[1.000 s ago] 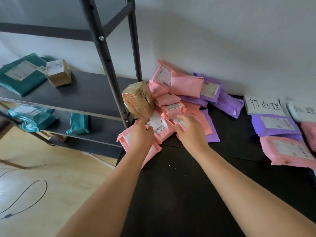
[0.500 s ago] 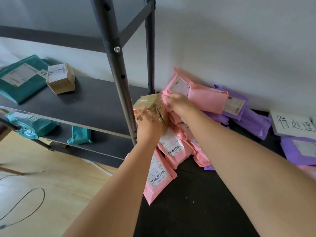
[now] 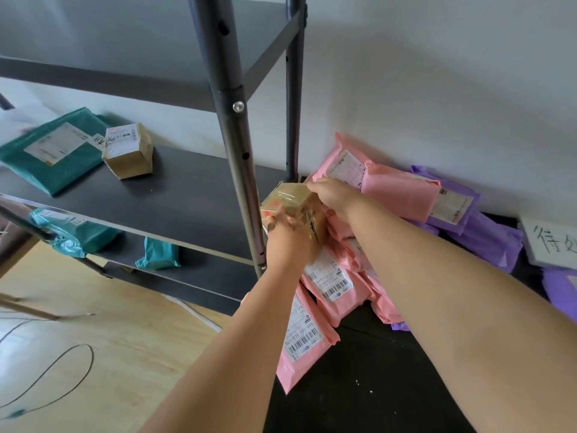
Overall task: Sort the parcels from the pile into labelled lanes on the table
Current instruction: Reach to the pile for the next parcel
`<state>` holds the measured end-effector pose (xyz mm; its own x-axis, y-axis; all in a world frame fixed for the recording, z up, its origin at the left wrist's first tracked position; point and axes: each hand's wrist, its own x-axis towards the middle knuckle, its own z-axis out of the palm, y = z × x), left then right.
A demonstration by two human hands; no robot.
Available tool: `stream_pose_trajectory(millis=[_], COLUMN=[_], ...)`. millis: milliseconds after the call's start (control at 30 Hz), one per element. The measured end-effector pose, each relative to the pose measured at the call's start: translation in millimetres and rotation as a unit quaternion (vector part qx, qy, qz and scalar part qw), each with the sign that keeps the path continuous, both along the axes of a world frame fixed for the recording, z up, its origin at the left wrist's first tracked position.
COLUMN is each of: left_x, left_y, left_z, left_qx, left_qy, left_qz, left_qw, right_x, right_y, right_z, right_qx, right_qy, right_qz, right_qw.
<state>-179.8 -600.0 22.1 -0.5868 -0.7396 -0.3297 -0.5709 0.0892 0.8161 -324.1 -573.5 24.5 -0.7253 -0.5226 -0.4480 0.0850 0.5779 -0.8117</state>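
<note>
Parcels (image 3: pixel 399 195) lie heaped in the far left corner of the counter (image 3: pixel 390 385), leaning on the wall, which stops the loose heap sliding back. A taped brown box (image 3: pixel 296 200) sits at the heap's upper left, close by the counter's edge, and both hands are on it. The left hand (image 3: pixel 285 242) curls round its near side from below, and the right hand (image 3: pixel 331 195) clamps its far top edge. Two hands suit it, I judge, since the tape looks slick and the soft parcels beneath give no firm footing.

A dark rack (image 3: pixel 237 151) stands just left of the counter, its near post almost touching the box, so a lift would best go up and rightward. Purple mailers (image 3: pixel 487 239) make up the heap's right side. On the rack rest a teal mailer (image 3: pixel 53 151) and a small carton (image 3: pixel 128 151). One pink mailer (image 3: pixel 303 339) overhangs the counter's left edge beside the left forearm and could be knocked to the floor. At far right a handwritten sign (image 3: pixel 552 242) marks a lane
</note>
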Motion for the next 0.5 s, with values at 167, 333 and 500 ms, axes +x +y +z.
stream_pose_trajectory(millis=[167, 333, 500], left_x=[11, 18, 32], left_y=[14, 34, 64], left_z=[16, 45, 85], left_qx=[-0.005, -0.048, -0.004], left_qy=[0.046, 0.094, 0.170], left_qz=[-0.001, -0.015, -0.005], left_qw=[0.999, 0.994, 0.985], right_x=[2, 15, 38], right_y=[23, 60, 116], right_z=[12, 46, 89], right_qx=[0.001, -0.013, -0.029], right_qy=[-0.021, -0.006, 0.073], right_qz=[-0.048, -0.076, -0.075], right_qw=[0.999, 0.997, 0.994])
